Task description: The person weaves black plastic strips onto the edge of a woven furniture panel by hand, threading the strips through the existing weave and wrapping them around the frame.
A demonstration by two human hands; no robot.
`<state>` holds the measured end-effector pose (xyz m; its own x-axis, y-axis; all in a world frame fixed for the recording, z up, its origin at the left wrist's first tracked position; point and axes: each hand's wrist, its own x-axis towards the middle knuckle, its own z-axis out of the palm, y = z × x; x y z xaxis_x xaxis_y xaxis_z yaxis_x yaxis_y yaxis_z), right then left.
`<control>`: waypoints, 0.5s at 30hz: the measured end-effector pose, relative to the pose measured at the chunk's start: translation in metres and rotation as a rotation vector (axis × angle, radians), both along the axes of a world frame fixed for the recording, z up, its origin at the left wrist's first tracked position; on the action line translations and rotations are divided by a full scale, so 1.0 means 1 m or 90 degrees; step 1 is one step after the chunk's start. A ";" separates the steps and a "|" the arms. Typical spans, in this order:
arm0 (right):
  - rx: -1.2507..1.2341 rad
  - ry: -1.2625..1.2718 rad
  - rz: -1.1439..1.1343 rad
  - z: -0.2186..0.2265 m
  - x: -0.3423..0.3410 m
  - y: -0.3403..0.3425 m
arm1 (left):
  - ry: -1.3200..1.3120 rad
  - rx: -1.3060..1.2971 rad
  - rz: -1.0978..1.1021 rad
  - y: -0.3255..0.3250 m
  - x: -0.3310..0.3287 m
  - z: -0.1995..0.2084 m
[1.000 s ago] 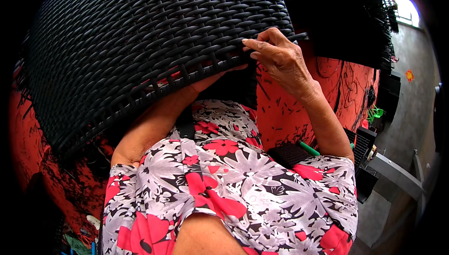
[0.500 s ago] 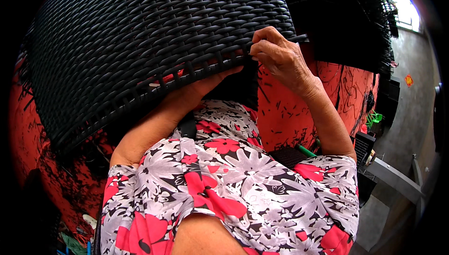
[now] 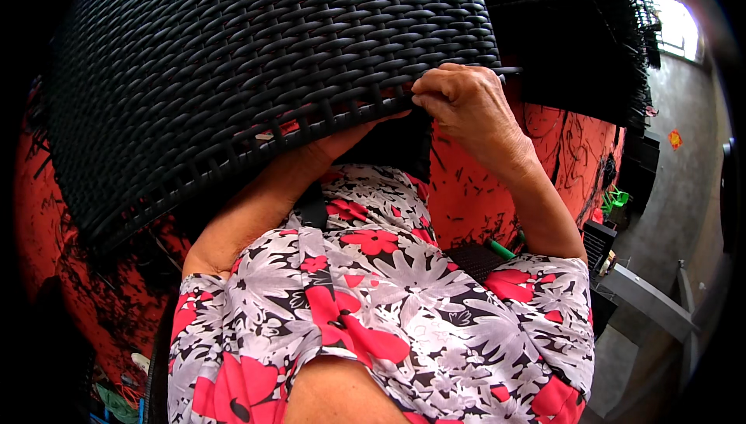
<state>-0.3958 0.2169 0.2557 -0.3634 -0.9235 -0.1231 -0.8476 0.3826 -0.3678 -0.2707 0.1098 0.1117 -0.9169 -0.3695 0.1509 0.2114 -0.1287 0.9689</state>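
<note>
A large black woven wicker panel [image 3: 287, 43] fills the upper left, its near edge running slantwise in front of me. Along that edge, open gaps show between the short cross strands. My right hand [image 3: 466, 97] is closed in a pinch at the panel's near right corner. A black wicker strand [image 3: 510, 70] sticks out to the right from behind its knuckles. My left hand [image 3: 342, 143] reaches under the near edge and touches the panel from below. One digit stretches toward my right fingertips; the other left fingers are hidden.
A red surface [image 3: 458, 191] strewn with black strand scraps lies beneath. More black woven material [image 3: 575, 43] with frayed ends is at the upper right. Beyond it are a grey floor [image 3: 684, 121], a green object [image 3: 615, 197] and a grey metal beam [image 3: 649, 297].
My right hand has dipped slightly and turned, still pinching at the edge. The panel has shifted a little. My left arm has barely moved.
</note>
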 end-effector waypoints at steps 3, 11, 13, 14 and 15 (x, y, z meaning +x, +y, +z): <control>0.065 -0.001 -0.027 0.007 -0.003 -0.005 | -0.006 -0.121 0.036 0.002 0.000 0.001; 0.023 -0.110 -0.066 0.002 -0.009 -0.004 | -0.018 -0.356 0.103 -0.002 0.003 0.002; 0.003 -0.150 -0.088 -0.002 -0.011 0.001 | -0.021 -0.401 0.114 -0.003 0.004 0.002; -0.009 -0.124 -0.082 -0.003 -0.010 0.002 | -0.021 -0.418 0.117 -0.003 0.004 0.002; -0.021 -0.098 -0.076 -0.004 -0.009 0.003 | -0.019 -0.437 0.119 -0.003 0.004 0.001</control>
<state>-0.4050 0.2196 0.2520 -0.4494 -0.8795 -0.1563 -0.7300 0.4624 -0.5032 -0.2667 0.1066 0.1126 -0.8546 -0.3519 0.3819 0.1425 0.5483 0.8241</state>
